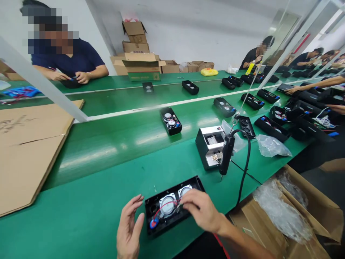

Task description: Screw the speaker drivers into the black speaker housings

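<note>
A black speaker housing [167, 227] lies open on the green bench in front of me. Inside it sit two round speaker drivers, one [167, 205] in the middle and the other [185, 190] partly behind my fingers. A red wire [161, 207] arcs from a blue round part [153, 223] at the left end across the middle driver. With fingertips pinched, my right hand [202, 210] holds the wire's far end above the housing. My left hand [130, 228] is open beside the left end, fingers apart, holding nothing.
An electric screwdriver [226, 153] hangs beside a black-and-silver machine [208, 145]. Beyond them, a green conveyor [121, 144] carries several housings, including one with drivers [171, 121]. Cardboard [32, 144] lies at left; boxes with plastic [285, 208] stand at right. Co-workers sit across and farther right.
</note>
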The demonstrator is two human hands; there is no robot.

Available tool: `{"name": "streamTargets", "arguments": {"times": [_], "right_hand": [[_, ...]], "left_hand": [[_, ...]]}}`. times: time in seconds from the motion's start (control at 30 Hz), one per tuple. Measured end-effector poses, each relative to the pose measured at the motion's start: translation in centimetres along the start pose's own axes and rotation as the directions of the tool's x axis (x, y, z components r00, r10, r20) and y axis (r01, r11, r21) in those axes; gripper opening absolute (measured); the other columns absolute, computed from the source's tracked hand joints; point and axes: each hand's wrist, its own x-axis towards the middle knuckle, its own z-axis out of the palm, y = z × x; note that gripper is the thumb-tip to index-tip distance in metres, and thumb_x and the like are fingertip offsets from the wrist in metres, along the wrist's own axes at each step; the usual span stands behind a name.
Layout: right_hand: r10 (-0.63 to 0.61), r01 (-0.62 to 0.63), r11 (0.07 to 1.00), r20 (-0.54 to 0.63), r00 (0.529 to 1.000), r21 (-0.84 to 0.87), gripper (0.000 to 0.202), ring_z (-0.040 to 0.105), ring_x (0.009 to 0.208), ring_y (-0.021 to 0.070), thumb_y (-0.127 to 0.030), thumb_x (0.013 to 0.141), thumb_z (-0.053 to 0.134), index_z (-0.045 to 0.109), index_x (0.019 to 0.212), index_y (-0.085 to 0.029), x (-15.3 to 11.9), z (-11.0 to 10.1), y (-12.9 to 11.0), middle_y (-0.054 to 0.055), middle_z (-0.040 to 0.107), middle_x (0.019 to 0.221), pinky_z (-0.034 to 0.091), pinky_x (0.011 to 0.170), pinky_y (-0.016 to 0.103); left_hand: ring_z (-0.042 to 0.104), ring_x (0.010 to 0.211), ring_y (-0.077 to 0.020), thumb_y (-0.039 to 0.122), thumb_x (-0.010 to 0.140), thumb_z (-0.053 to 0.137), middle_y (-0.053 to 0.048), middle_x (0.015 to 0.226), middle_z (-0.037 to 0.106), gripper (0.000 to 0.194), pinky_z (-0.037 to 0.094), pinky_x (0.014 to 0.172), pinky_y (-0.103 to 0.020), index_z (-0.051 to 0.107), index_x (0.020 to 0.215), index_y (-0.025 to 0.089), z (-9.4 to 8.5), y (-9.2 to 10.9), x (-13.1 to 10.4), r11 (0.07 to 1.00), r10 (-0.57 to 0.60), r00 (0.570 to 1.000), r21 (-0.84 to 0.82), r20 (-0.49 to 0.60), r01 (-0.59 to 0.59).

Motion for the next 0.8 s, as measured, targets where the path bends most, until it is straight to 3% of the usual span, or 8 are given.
{"name": "streamTargets", "arguments": {"times": [0.07,0.13,0.23,0.37,0.47,0.53,0.7,0.8], "right_hand": [[0.009,-0.006,0.999,0.061,0.998,-0.044,0.019,0.074,0.092,0.0191,-0.024,0.109,0.058,0.077,0.108,-0.02,1.2,-1.7,0.2,0.007,0.082,0.1,0.058,0.082,0.032],[-0.073,0.102,0.982,0.179,0.981,-0.158,0.02,0.073,0.088,0.0187,-0.022,0.109,0.058,0.078,0.108,-0.021,1.8,-2.4,0.5,0.005,0.083,0.1,0.052,0.08,0.034],[-0.109,0.26,0.898,0.392,0.913,-0.354,0.02,0.071,0.083,0.0177,-0.017,0.106,0.058,0.078,0.107,-0.023,1.7,-1.8,0.3,0.003,0.082,0.097,0.044,0.076,0.035],[0.046,0.328,0.798,0.594,0.803,-0.506,0.013,0.068,0.079,0.0184,-0.016,0.1,0.064,0.076,0.104,-0.021,1.5,-0.1,-1.1,0.003,0.08,0.094,0.038,0.066,0.036],[0.133,0.345,0.769,0.661,0.738,-0.539,0.013,0.066,0.074,0.0178,-0.012,0.098,0.063,0.074,0.096,-0.019,2.0,0.4,-2.0,0.004,0.079,0.093,0.032,0.06,0.037],[0.148,0.353,0.774,0.692,0.707,-0.526,0.015,0.065,0.073,0.0177,-0.009,0.095,0.063,0.073,0.097,-0.019,2.5,0.3,-2.2,0.004,0.079,0.094,0.03,0.058,0.037],[0.146,0.342,0.817,0.741,0.655,-0.463,0.022,0.066,0.075,0.0183,-0.009,0.089,0.061,0.075,0.103,-0.019,3.1,-0.5,-2.0,0.006,0.079,0.098,0.033,0.061,0.036],[0.134,0.321,0.837,0.735,0.665,-0.443,0.017,0.064,0.073,0.019,-0.016,0.089,0.062,0.075,0.099,-0.018,2.9,-0.7,-2.0,0.006,0.078,0.093,0.036,0.063,0.036]], "left_hand": [[0.063,0.134,-0.0381,0.06,0.084,0.079,-0.009,0.139,0.069,0.037,0.048,0.12,-0.059,0.076,0.105,0.03,-0.8,0.5,-0.6,0.986,0.111,0.991,0.115,0.07,-0.119],[0.061,0.137,-0.0397,0.054,0.083,0.083,-0.01,0.145,0.066,0.035,0.05,0.117,-0.061,0.077,0.108,0.031,-1.4,1.0,-1.1,0.929,0.227,0.953,0.251,0.199,-0.274],[0.055,0.146,-0.0416,0.049,0.079,0.089,-0.012,0.159,0.056,0.044,0.05,0.117,-0.064,0.075,0.117,0.032,-1.2,1.7,-1.7,0.798,0.358,0.843,0.338,0.4,-0.499],[0.043,0.155,-0.0466,0.042,0.076,0.091,-0.012,0.161,0.055,0.04,0.033,0.126,-0.075,0.077,0.111,0.031,0.1,1.3,-1.5,0.572,0.394,0.689,0.424,0.609,-0.702],[0.036,0.158,-0.0507,0.024,0.071,0.089,-0.012,0.163,0.054,0.044,0.03,0.125,-0.079,0.077,0.113,0.028,0.8,0.4,-1.3,0.432,0.337,0.639,0.49,0.691,-0.757],[0.035,0.157,-0.0525,0.017,0.069,0.088,-0.013,0.163,0.054,0.047,0.032,0.124,-0.08,0.077,0.114,0.028,1.0,-0.1,-1.2,0.39,0.305,0.616,0.495,0.726,-0.776],[0.029,0.16,-0.0521,0.008,0.066,0.084,-0.008,0.163,0.055,0.047,0.025,0.127,-0.081,0.079,0.108,0.029,1.2,0.0,-1.0,0.43,0.239,0.598,0.469,0.765,-0.772],[0.023,0.163,-0.0519,0.006,0.068,0.081,-0.006,0.164,0.054,0.043,0.018,0.129,-0.083,0.08,0.104,0.029,1.3,0.7,-1.0,0.465,0.264,0.587,0.433,0.765,-0.772]]}}
